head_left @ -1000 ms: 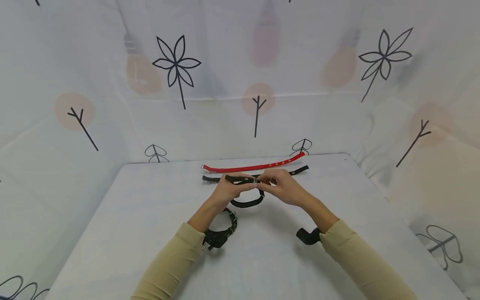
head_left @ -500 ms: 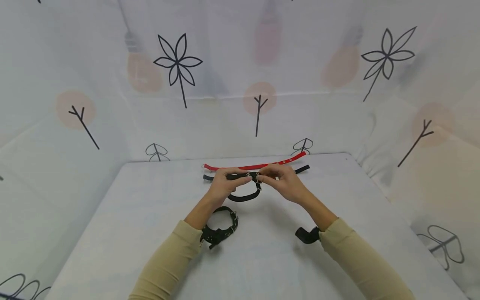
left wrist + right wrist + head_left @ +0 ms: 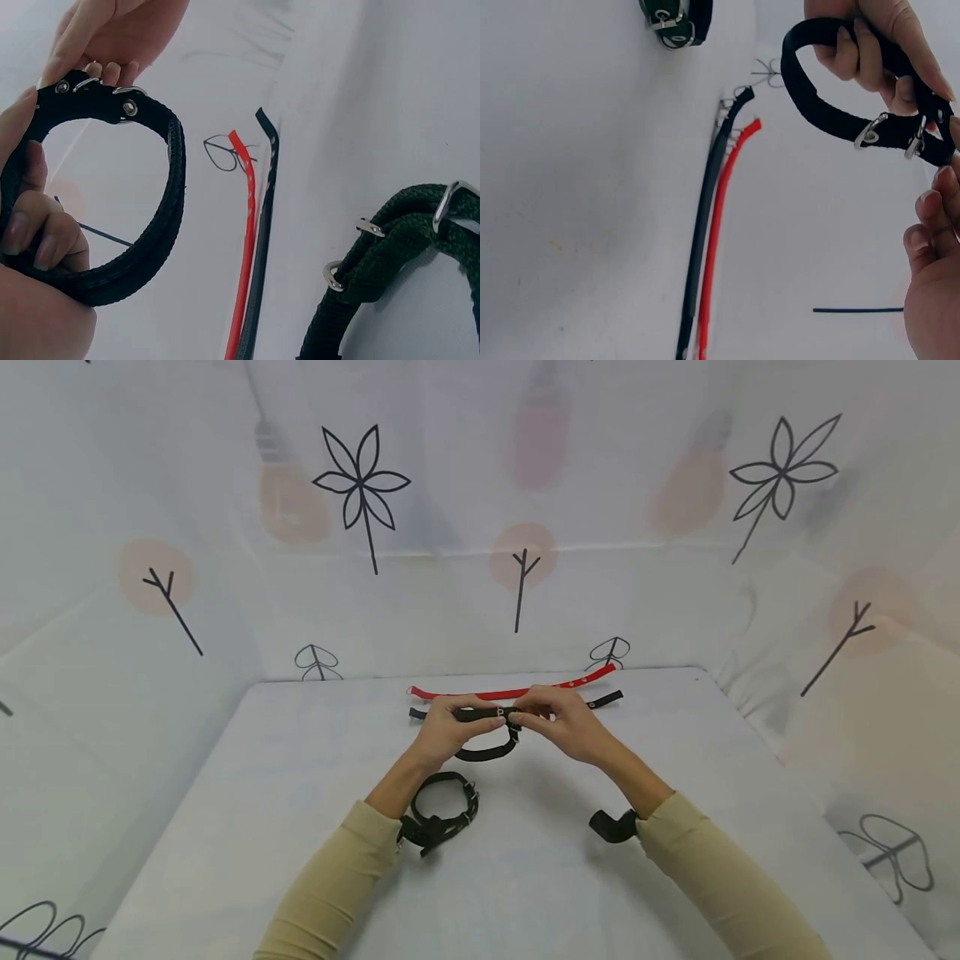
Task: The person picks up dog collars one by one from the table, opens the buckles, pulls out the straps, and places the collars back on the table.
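A black buckled collar [image 3: 487,753], bent into a loop, hangs between my two hands above the table. My left hand [image 3: 438,739] grips the strap, with some fingers curled inside the loop, as the left wrist view shows. My right hand [image 3: 566,725] pinches the collar between thumb and fingers beside the metal hardware. Metal rings and an eyelet [image 3: 130,107] show on the strap in the left wrist view; the fingertips partly hide the buckle end. A second looped collar [image 3: 471,793], dark green in the left wrist view, lies nearer me by my left forearm.
Behind my hands, a red collar [image 3: 465,696] and another black collar [image 3: 606,699] lie stretched side by side along the table's far edge. A black curved object [image 3: 612,827] shows beside my right sleeve. Patterned white cloth [image 3: 450,602] stands behind the table [image 3: 525,885].
The strap end that stuck up over my left hand now lies flat along the loop. Both hands have shifted slightly, and the fingertips have closed in around the hardware.
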A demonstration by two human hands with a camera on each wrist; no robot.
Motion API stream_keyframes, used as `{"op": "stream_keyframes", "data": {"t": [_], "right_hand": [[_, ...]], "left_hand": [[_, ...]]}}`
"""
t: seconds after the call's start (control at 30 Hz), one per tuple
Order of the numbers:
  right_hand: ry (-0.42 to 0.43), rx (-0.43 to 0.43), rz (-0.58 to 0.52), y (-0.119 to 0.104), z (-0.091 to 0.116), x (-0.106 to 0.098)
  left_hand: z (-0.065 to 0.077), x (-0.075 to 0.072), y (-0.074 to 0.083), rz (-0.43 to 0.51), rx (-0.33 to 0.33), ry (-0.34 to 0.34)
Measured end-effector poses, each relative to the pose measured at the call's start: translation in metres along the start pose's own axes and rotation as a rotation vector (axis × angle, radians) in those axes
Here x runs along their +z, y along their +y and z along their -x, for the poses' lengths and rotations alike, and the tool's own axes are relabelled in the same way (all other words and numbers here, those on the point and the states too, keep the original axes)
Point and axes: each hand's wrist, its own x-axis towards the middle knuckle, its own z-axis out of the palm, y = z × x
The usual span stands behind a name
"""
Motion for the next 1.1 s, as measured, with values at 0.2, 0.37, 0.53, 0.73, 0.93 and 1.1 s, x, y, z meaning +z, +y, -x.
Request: {"op": "stream_keyframes", "data": {"t": [0.2,0.37,0.53,0.73,0.93,1.1], "right_hand": [[-0.005,0.056,-0.028,0.004,0.002,0.0],[-0.04,0.051,-0.044,-0.019,0.0,-0.001],[-0.052,0.027,-0.03,-0.011,-0.004,0.005],[-0.03,0.028,-0.044,0.004,-0.003,0.004],[-0.031,0.015,-0.036,0.003,-0.004,0.001],[-0.035,-0.004,-0.015,-0.003,-0.009,0.004]], "left_hand": [[0.003,-0.003,-0.002,-0.026,-0.024,0.03],[0.004,-0.005,-0.002,-0.041,-0.011,0.009],[0.004,-0.006,-0.002,-0.052,0.009,-0.008],[0.007,-0.012,-0.001,-0.084,-0.028,0.027],[0.007,-0.016,0.001,-0.116,-0.024,0.017],[0.006,-0.016,0.002,-0.106,-0.001,-0.01]]}}
